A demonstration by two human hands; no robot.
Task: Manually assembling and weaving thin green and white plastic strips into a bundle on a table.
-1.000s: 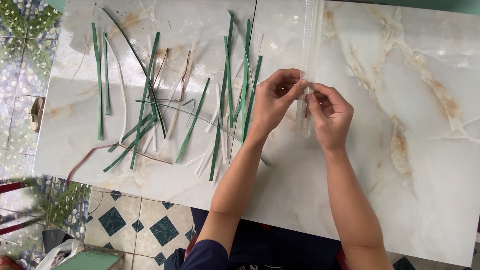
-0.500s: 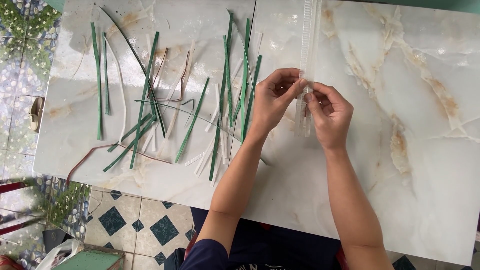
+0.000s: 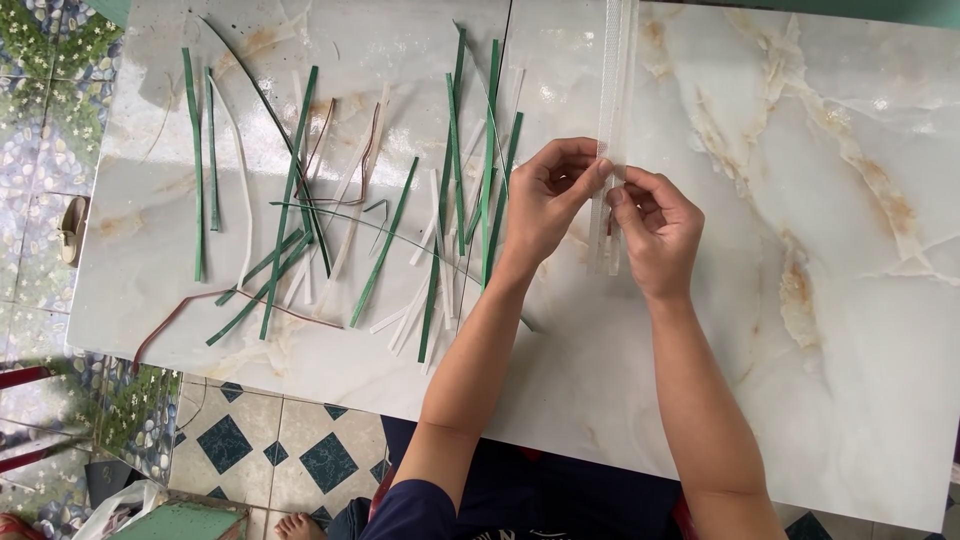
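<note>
Since both the left hand (image 3: 545,205) and right hand (image 3: 655,228) pinch the pale strip (image 3: 612,90) mid-length, it looks light, thin, floppy; best held by fingertips at its edges.

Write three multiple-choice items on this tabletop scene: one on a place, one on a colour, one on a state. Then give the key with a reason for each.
1. Where do the green strips lie?
A. On the person's left part of the marble table
B. On the tiled floor
C. To the right of both hands

2. What colour is the long strip held between the hands?
A. Red
B. Pale, see-through white
C. Black

3. How do the left hand and right hand stand?
A. Flat on the table
B. Both pinching the long strip
C. Out of view

Key: 1 A, they are scattered left of the hands. 2 B, the marble shows through it. 3 B, fingertips of both close on it.
</note>
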